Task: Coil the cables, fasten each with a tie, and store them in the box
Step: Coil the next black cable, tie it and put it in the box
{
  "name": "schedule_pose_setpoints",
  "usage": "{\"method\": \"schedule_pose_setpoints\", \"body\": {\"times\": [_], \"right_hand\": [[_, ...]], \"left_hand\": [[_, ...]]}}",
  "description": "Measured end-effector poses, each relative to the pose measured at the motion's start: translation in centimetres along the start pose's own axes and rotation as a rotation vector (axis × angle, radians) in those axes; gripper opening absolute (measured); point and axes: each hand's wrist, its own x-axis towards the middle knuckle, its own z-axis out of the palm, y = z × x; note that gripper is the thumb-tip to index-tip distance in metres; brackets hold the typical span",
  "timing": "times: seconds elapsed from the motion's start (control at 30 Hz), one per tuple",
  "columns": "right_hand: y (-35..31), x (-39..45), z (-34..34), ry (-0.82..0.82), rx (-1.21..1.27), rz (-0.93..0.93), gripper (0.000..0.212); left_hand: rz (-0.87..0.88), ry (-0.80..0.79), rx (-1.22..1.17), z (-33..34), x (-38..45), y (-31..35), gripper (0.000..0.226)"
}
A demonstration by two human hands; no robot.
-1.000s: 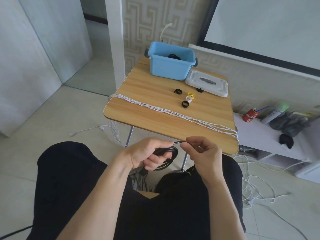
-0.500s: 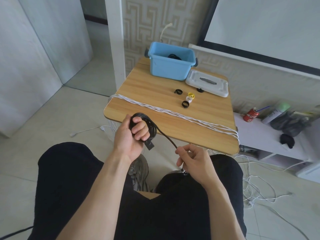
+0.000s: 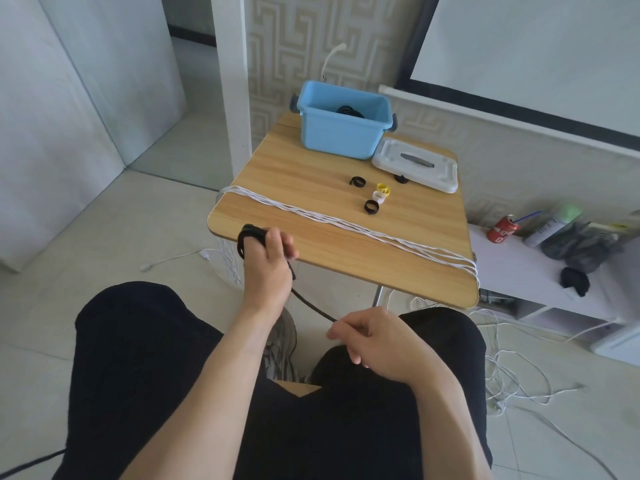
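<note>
The left hand (image 3: 268, 268) grips a small coil of thin black cable (image 3: 247, 237) at the near left corner of the table (image 3: 311, 174), fingers curled through the loops. From it the free length runs taut down to the right hand (image 3: 372, 337), whose thumb and fingers seem pinched on the strand, though the contact itself is hard to see. To wind well, I would keep that line lightly tensioned and lay each turn flat beside the last, same size, without twisting. A bundle of white cord (image 3: 346, 228), thin and braided-looking, lies across the smooth wood-grain top. Beyond it sit small curled ties (image 3: 371, 206) in black, white and yellow. The glossy blue plastic box (image 3: 341, 140) at the far edge already holds something dark; its white ribbed lid (image 3: 415, 168) rests just beside it.
</note>
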Motion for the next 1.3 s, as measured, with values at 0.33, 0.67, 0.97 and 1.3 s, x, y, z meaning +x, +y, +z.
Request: {"method": "schedule_pose_setpoints", "body": {"times": [0.33, 0.67, 0.97, 1.3], "right_hand": [[-1.2, -0.7, 0.0, 0.749, 0.334, -0.223, 0.012], [0.4, 1.2, 1.4, 0.644, 0.407, -0.099, 0.019], [2.0, 1.6, 1.6, 0.48, 0.332, -0.033, 0.025], [0.8, 1.1, 1.5, 0.124, 0.052, 0.007, 0.032]], "left_hand": [[-0.401, -1.116, 0.302, -1.3, -1.5, 1.2, 0.035], [-0.654, -1.236, -0.22, -2.7, -0.3, 0.8, 0.035], [-0.455, -0.491, -0.93, -2.0, 0.7, 1.7, 0.04], [-0.394, -0.017, -0.952, -1.2, 0.8, 1.6, 0.031]]}}
